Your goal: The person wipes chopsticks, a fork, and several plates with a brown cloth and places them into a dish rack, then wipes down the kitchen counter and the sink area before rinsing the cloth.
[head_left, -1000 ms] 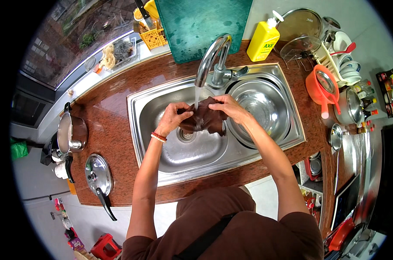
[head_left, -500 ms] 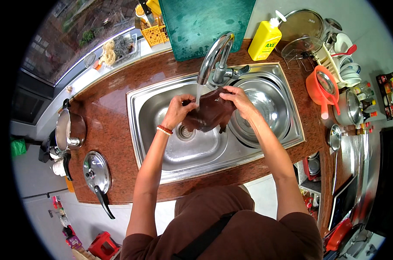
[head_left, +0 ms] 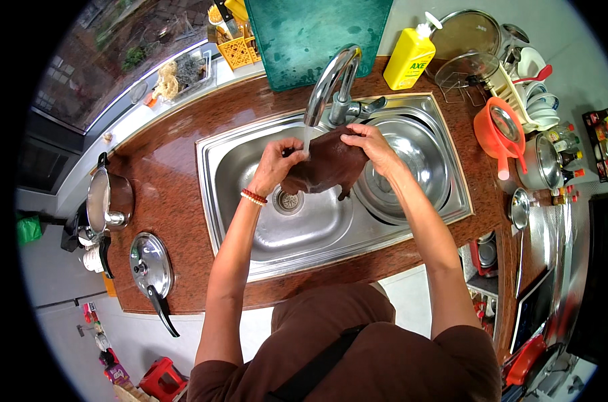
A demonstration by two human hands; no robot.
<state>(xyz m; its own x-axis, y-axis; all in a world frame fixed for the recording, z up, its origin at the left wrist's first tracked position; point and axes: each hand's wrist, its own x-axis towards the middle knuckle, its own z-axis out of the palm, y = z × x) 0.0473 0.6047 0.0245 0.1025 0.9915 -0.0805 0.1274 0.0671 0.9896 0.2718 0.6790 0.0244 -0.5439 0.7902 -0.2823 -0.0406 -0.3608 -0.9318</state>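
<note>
We had both hands clamped on a dark brown cloth (head_left: pixel 327 164), left hand (head_left: pixel 279 161) on one end, right hand (head_left: pixel 369 144) on the other, held over the steel sink (head_left: pixel 304 221) right under the running tap (head_left: pixel 330 84). A steel bowl (head_left: pixel 411 164) sat just beside it, yellow soap bottle (head_left: pixel 410 57) back on the worktop (head_left: pixel 166 171).

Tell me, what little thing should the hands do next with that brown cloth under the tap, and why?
Probably turn the dark brown wet cloth a little under the curved steel tap. Water runs onto its upper left part only, near the left hand; the side by the right hand sits clear of the stream.
</note>
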